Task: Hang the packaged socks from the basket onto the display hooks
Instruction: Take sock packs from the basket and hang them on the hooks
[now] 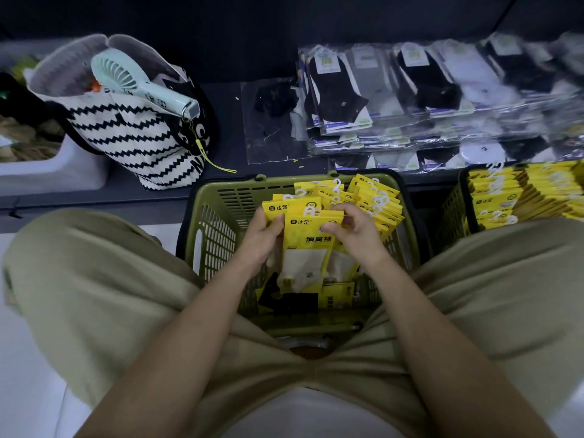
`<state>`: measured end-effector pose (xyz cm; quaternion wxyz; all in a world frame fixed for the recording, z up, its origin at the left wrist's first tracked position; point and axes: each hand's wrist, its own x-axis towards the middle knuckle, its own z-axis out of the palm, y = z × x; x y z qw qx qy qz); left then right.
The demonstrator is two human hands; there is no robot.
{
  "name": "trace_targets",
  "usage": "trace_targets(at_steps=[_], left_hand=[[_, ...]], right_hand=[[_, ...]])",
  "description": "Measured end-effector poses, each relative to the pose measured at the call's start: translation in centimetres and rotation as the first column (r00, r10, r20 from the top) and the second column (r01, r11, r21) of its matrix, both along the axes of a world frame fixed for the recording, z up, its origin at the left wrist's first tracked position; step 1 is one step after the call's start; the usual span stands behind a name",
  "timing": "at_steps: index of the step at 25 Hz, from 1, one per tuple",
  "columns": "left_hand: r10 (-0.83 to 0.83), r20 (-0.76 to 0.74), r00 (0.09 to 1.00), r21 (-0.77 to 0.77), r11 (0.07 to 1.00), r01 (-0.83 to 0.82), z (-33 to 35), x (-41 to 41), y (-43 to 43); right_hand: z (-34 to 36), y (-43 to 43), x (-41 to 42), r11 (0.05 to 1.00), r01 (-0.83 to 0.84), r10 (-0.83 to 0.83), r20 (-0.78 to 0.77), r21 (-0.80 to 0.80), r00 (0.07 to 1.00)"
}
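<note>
Both hands are working down inside the olive-green slatted plastic basket [221, 216], which is sitting on the floor between the person's knees. The left hand [262, 238] is gripping a small bunch of yellow card-and-film sock packs [311, 245] by its left edge, with the fingers curled behind and the thumb lying across the front. The right hand [357, 235] is pinching the front pack's right edge near the header, thumb and bent fingers pressed together on the card.

The header is showing 达足 beside a small logo, and bold black 消臭袜 is sitting under it, above a clear window with a pale sock inside. The bunch's long axis is running away from the person. The white plastic hanger hook [309, 210] is pointing toward the shelf and the sock end toward the lap.

More yellow packs [373, 200] are leaning fanned in the basket's far right corner. A second basket [455, 210] to the right is holding rows of the same yellow packs.

Beyond, on the dark shelf [227, 128], stacks of clear-bagged black and white ankle socks [395, 90] are lying with labels too blurred to read. To the left, a black-and-white zigzag tote bag [132, 137] is standing with a mint-green handheld fan [139, 80] poking out. Its white lettering is only partly showing.
</note>
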<state>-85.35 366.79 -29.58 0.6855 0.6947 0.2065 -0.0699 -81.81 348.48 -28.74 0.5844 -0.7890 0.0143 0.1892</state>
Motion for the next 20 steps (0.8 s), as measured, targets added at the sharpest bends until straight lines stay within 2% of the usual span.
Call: trace_targets(at_steps=[3,6,8,9,10,11,12,13,14,15,17,20], left_hand=[[-0.102,0.015,0.995,-0.055,0.993,0.102,0.9,-1.0,-0.6],[-0.123,-0.023,0.992,0.099,0.987,0.124,1.2,-1.1,-1.3],[-0.07,-0.057,0.996,0.132,0.988,0.077,1.2,-1.4,-1.3],[-0.038,-0.077,0.996,0.115,0.992,0.047,1.1,-1.6,-0.9],[-0.003,-0.099,0.995,0.095,0.995,0.013,1.0,-1.8,-0.3],[0.032,-0.118,0.993,0.086,0.996,-0.022,1.0,-1.9,0.5],[0.065,-0.127,0.99,0.092,0.994,-0.054,0.9,-1.8,1.5],[0.088,-0.119,0.989,0.108,0.991,-0.075,0.9,-1.6,2.4],[0.098,-0.099,0.99,0.123,0.989,-0.086,0.9,-1.5,3.1],[0.098,-0.086,0.992,0.129,0.988,-0.087,0.8,-1.4,3.7],[0.091,-0.09,0.992,0.126,0.989,-0.079,0.2,-1.6,4.3],[0.12,-0.122,0.985,0.121,0.987,-0.105,-1.0,-2.8,5.0]], right_hand=[[-0.9,0.7,-0.7,0.991,0.077,-0.076,-0.018,0.106,0.997],[-1.4,1.4,-1.3,0.969,0.087,-0.094,0.02,0.233,0.995],[-1.8,1.6,-0.9,0.963,0.085,-0.08,-0.032,0.255,0.996],[-2.1,1.2,-0.6,0.978,0.066,-0.051,-0.08,0.198,0.995],[-2.5,0.4,-0.1,0.998,0.013,-0.005,-0.134,0.057,0.991],[-3.1,-0.7,0.3,0.985,-0.083,0.05,-0.205,-0.152,0.978],[-4.0,-2.1,0.3,0.911,-0.214,0.109,-0.294,-0.353,0.95],[-4.9,-3.3,0.1,0.801,-0.346,0.157,-0.386,-0.489,0.909],[-5.7,-4.1,-0.4,0.722,-0.427,0.176,-0.453,-0.544,0.874],[-6.5,-4.4,-1.0,0.709,-0.451,0.159,-0.5,-0.543,0.852],[-8.2,-4.1,-1.9,0.787,-0.409,0.076,-0.585,-0.463,0.808],[-10.2,-3.8,-2.7,0.789,-0.415,0.081,-0.592,-0.453,0.802]])
